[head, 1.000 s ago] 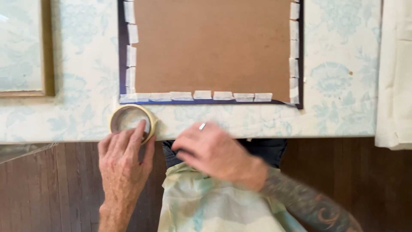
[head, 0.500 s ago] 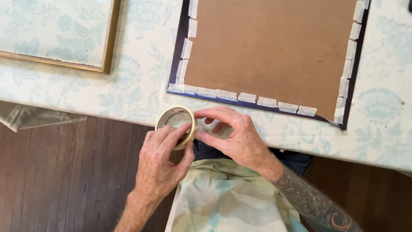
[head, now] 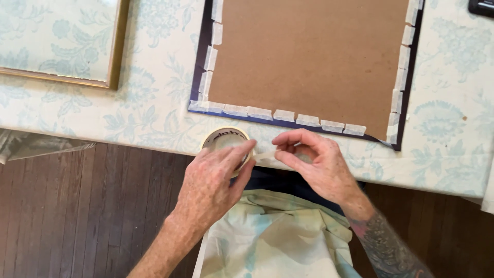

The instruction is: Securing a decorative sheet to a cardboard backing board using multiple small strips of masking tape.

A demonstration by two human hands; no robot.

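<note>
Cream masking-tape roll sits at lower centre, gripped by the left hand; the right hand pinches its free strip, which runs rightward from the roll, below the brown backing board.

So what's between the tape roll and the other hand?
In the head view, a short strip of pale tape stretches from the tape roll in the left hand to the right hand, whose fingertips pinch its end.

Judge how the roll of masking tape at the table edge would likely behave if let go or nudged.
The tape roll is a hollow ring, so probably light. On its rim it could roll off the table edge. The left hand grips it while the right hand pulls a floppy strip.
</note>
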